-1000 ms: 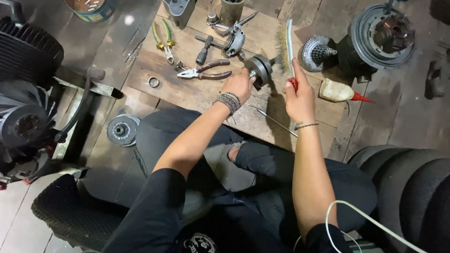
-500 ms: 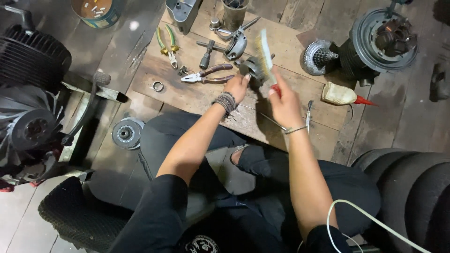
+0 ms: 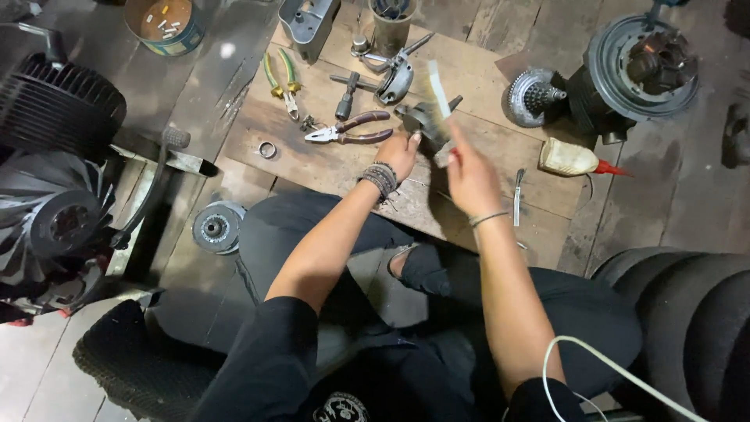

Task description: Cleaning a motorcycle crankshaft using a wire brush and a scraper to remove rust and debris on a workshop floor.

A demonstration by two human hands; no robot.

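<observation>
Both hands busy over the wooden board point(image 3: 328, 160) on the floor. Left hand point(image 3: 400, 152) closed on a dark metal part point(image 3: 422, 119), grip around its near side, part kept just above the board. Right hand point(image 3: 469, 176) closed on the handle of a wire brush point(image 3: 439, 94), brush blurred, rising up and away from the grip and crossing over the metal part. Just left of the left grip, red-handled pliers point(image 3: 348, 129) flat on the board; further left, a small metal ring point(image 3: 267, 148). Beyond the grip, green-handled pliers point(image 3: 283, 82). Right of the right grip, a thin metal tool point(image 3: 517, 195), then an oil bottle point(image 3: 570, 159) with red nozzle, lying on its side.
</observation>
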